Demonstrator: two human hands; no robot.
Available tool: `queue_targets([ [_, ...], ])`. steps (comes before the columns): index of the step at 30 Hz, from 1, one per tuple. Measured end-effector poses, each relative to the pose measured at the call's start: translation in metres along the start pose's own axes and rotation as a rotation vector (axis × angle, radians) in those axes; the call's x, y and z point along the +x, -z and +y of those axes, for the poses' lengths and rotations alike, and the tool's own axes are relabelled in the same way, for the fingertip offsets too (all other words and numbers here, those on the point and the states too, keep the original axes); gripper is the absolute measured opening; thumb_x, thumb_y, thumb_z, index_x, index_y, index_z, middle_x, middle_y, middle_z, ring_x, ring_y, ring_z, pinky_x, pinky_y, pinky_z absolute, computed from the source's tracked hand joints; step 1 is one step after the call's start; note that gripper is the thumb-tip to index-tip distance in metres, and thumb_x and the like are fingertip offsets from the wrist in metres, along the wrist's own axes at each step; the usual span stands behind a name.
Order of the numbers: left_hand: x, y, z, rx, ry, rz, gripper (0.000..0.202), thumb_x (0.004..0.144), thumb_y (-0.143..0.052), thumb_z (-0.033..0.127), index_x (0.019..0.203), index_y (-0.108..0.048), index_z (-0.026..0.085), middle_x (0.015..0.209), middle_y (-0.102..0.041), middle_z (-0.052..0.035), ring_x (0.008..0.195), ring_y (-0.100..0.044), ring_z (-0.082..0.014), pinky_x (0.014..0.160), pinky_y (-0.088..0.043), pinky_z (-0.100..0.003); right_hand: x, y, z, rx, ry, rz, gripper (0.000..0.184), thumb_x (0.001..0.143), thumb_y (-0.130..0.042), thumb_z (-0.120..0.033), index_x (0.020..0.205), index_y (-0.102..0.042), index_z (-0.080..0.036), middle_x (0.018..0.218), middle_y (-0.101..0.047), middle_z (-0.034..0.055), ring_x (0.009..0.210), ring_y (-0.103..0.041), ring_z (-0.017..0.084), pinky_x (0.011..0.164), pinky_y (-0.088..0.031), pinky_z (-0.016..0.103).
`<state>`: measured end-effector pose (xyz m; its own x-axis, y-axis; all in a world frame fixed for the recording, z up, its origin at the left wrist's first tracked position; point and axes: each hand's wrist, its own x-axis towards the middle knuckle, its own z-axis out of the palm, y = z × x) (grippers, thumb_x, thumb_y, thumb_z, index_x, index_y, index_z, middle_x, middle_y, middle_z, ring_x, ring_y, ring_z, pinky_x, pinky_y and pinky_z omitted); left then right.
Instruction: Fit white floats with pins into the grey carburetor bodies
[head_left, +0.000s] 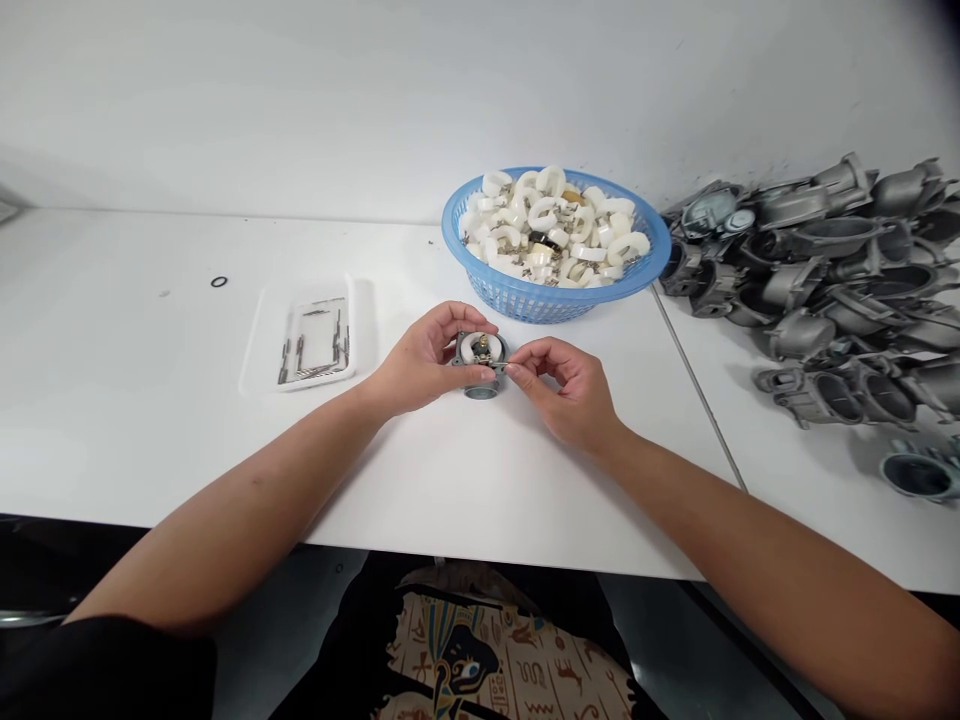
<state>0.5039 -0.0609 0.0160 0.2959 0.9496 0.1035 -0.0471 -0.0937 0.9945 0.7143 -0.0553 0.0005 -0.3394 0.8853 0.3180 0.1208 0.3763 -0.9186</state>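
My left hand (427, 358) grips a small grey metal carburetor body (481, 390) on the white table, thumb in front and fingers behind. A white C-shaped float (471, 348) sits in the body's open top, around a brass-coloured part (483, 341). My right hand (566, 388) pinches a thin metal pin (501, 364) between thumb and index finger. The pin points left and lies across the near side of the body, by the float's hinge. Whether its tip is inside a hole is too small to tell.
Behind my hands stands a blue basket (555, 300) heaped with white floats (551, 212). Many grey carburetor bodies (817, 290) are piled on the right. A clear tray (360, 330) with thin metal pins (337, 340) is on the left, near a black O-ring (218, 282). A seam (701, 395) crosses the table.
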Motion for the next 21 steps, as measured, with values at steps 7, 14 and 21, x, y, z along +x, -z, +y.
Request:
queue_targets([
  [7,-0.0005,-0.0021,-0.0012,-0.017,-0.019,-0.013,0.049,0.070,-0.082,0.020,0.109,-0.052,0.021,0.120,-0.061,-0.0078,0.105,-0.060,-0.0185,0.076,-0.053,-0.030,-0.0004,-0.0015,0.0040,0.080,-0.058,-0.056,0.014,0.087,-0.071,-0.034,0.087,-0.066,-0.021,0.070,-0.054,-0.0017,0.058,-0.043,0.011,0.052,-0.033,0.027],
  [14,-0.0008,-0.0051,0.0033,-0.042,0.031,0.005,0.046,0.068,-0.081,0.017,0.105,-0.054,0.021,0.118,-0.061,-0.0059,0.086,-0.061,-0.0125,0.070,-0.052,-0.029,-0.0005,-0.0012,0.0018,0.084,-0.075,-0.030,0.018,0.087,-0.071,-0.037,0.087,-0.063,-0.021,0.070,-0.050,-0.0025,0.059,-0.040,0.011,0.052,-0.032,0.027],
  [21,0.0020,-0.0028,0.0034,-0.116,0.077,-0.045,0.040,0.068,-0.082,0.018,0.101,-0.058,0.020,0.107,-0.064,-0.0058,0.090,-0.062,-0.0165,0.073,-0.054,-0.033,-0.0017,-0.0035,0.0006,0.091,-0.079,-0.046,0.017,0.087,-0.071,-0.036,0.086,-0.064,-0.021,0.070,-0.052,-0.0018,0.060,-0.043,0.011,0.053,-0.034,0.027],
])
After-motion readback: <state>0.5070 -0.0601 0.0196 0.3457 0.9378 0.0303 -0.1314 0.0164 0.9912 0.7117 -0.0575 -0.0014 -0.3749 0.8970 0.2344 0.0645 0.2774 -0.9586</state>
